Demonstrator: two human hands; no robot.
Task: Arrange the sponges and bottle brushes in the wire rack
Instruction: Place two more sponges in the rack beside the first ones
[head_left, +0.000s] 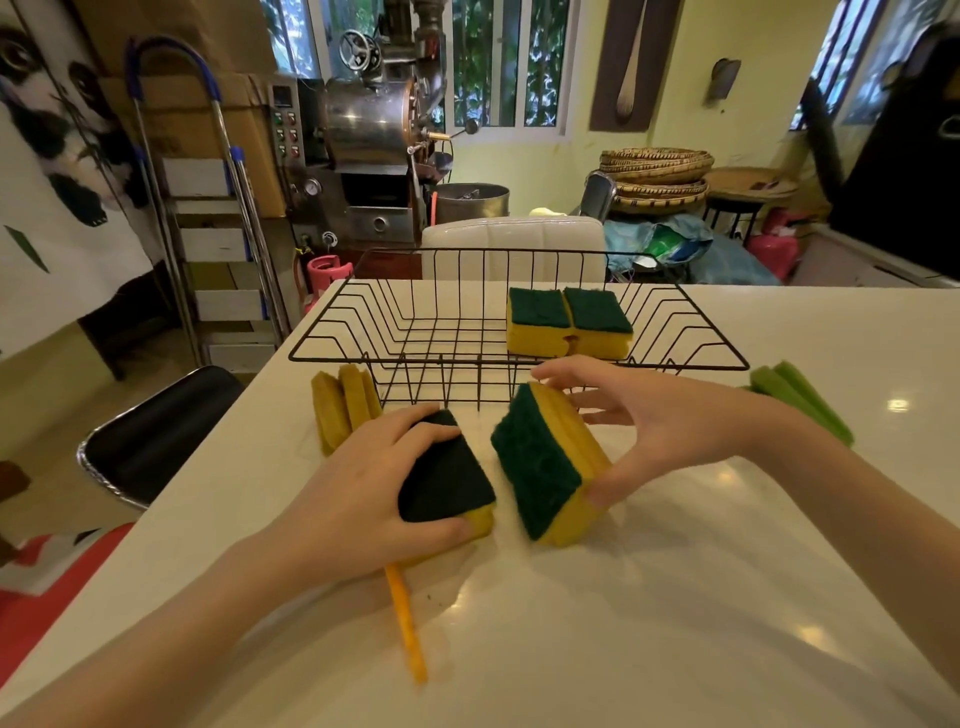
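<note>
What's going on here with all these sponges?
A person is sorting sponges into a wire rack on a white table. The right hand grips a tilted stack of sponges; the left hand rests on another sponge. Two sponges already sit in the rack.

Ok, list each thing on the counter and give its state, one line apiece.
Wire rack: upright, holding two sponges.
Two sponges in rack: side by side, green up.
Left hand: gripping dark-topped sponge.
Right hand: holding tilted green-topped sponge.
Yellow pads: outside rack.
Green pads: outside rack.
</note>
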